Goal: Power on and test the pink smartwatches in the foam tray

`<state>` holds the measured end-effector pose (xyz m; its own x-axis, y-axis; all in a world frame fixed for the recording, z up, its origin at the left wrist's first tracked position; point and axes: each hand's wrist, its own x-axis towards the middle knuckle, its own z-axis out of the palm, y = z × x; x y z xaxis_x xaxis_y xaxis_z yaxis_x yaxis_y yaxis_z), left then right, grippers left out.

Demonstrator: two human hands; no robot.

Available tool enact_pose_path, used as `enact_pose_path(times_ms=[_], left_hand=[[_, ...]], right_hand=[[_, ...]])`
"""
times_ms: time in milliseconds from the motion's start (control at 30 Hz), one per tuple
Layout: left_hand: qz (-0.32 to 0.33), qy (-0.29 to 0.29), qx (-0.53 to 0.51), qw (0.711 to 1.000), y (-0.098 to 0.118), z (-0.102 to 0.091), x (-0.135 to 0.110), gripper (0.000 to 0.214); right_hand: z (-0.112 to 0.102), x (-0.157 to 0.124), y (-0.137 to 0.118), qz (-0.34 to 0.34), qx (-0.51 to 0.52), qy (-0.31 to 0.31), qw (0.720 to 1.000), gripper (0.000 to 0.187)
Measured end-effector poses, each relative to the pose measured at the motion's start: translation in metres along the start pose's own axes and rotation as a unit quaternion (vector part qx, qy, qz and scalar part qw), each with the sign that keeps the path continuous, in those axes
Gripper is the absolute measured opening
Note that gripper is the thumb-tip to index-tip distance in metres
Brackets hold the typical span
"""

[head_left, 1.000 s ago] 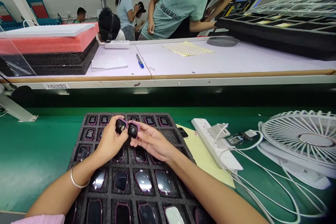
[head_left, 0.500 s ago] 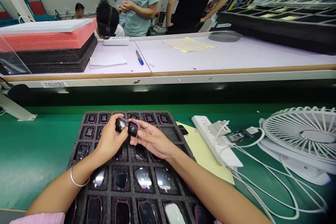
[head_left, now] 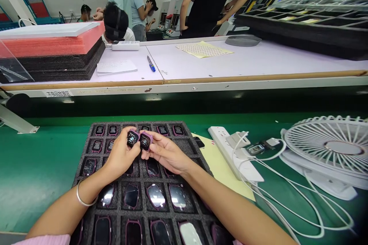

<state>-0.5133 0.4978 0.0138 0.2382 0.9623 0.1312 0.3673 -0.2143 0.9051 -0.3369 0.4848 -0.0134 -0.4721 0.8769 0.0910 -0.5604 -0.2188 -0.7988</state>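
Note:
My left hand (head_left: 122,151) is closed on a smartwatch case (head_left: 132,138) with a purple frame and a lit screen. Held right beside it in my right hand (head_left: 166,152) is a second purple smartwatch case (head_left: 145,141), its screen also lit. Both cases have no straps and face me. Beneath my hands lies a black foam tray (head_left: 143,214) divided into compartments. Its back rows hold watch cases with white text on their screens, such as a watch case (head_left: 178,130) at the back right. Nearer compartments hold dark-screened cases, among them a watch case (head_left: 131,195). My hands hide part of the tray.
Right of the tray are yellow paper (head_left: 230,178), a white power strip (head_left: 234,153) with tangled cables and a white fan (head_left: 333,149). Behind runs a raised shelf (head_left: 198,67) with foam stacks (head_left: 57,59), a pen (head_left: 151,64) and papers. Several people are beyond it.
The left-hand watch's screen, dark and glary before, now shows a lit face. My hands have barely moved. In the background, a person in light clothing has shifted left.

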Motion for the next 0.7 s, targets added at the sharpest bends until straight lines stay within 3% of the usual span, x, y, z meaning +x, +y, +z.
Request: enact_pose_path(times_ms=[700], left_hand=[[0.013,-0.024,-0.101,0.995,-0.0057,-0.0003,0.0007,0.039]], right_hand=[[0.001,-0.0022,-0.0056,0.003,0.0,-0.015,1.0,0.049]])
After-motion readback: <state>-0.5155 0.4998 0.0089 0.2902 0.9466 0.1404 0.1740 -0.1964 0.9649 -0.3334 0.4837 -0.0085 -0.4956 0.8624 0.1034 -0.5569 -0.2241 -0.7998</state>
